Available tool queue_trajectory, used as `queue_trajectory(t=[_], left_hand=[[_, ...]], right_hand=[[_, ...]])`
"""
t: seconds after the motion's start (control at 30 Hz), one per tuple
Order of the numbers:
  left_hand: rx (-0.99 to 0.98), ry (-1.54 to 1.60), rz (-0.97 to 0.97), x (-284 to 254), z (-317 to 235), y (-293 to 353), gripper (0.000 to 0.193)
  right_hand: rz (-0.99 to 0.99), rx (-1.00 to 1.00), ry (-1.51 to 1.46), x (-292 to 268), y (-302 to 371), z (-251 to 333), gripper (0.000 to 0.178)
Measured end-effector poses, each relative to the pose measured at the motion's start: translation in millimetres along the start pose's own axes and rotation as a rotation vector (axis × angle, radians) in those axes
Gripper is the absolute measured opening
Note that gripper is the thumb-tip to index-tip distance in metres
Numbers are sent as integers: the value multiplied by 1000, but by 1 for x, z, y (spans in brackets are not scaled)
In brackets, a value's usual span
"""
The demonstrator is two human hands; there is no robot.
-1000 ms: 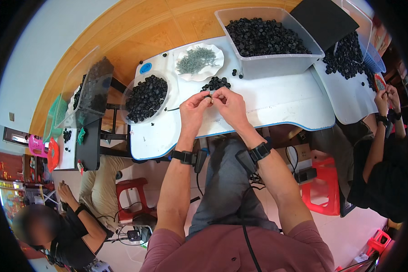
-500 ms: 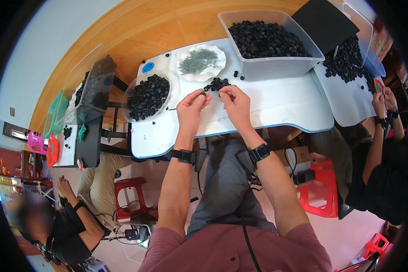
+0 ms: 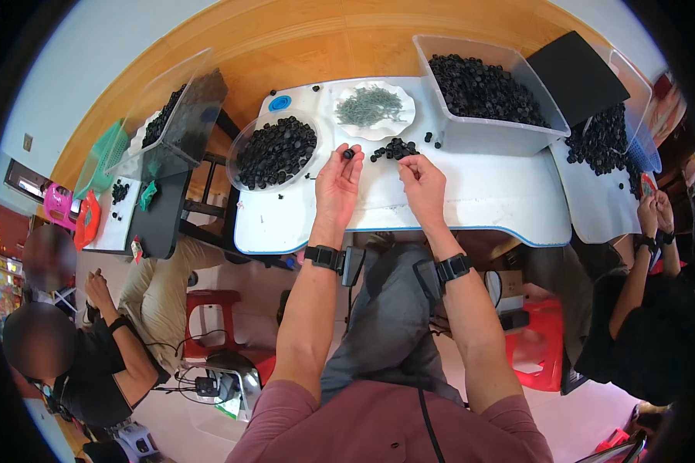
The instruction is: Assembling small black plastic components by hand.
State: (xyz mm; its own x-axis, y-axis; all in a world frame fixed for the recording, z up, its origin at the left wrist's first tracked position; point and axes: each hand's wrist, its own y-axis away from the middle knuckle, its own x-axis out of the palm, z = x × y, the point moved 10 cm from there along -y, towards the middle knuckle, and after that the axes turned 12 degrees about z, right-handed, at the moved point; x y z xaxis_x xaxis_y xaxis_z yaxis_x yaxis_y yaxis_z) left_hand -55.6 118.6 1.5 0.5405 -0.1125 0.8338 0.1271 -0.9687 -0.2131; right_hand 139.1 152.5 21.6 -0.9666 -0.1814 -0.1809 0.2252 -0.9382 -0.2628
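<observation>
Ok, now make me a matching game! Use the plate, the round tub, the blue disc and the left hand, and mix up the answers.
Things:
1. plate
2. round tub
3. blue disc
4. left hand

Matches:
A. has a black piece at its fingertips
B. on the table, just beyond the round tub
C. white with a wavy rim
D. filled with a black heap

Right pairs: 1-C, 2-D, 3-B, 4-A

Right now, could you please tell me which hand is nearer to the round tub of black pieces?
Left: the left hand is just right of the round tub; the right hand is farther right.
</observation>
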Motion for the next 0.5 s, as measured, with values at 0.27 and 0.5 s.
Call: queue_trajectory(t=[0.27,0.5], left_hand=[[14,-117,76,1,5,-1,27],[-126,-297,110,25,8,12,26]], right_hand=[[20,-54,21,6,-2,-1,8],[14,-7,3,1,-1,-7,8]])
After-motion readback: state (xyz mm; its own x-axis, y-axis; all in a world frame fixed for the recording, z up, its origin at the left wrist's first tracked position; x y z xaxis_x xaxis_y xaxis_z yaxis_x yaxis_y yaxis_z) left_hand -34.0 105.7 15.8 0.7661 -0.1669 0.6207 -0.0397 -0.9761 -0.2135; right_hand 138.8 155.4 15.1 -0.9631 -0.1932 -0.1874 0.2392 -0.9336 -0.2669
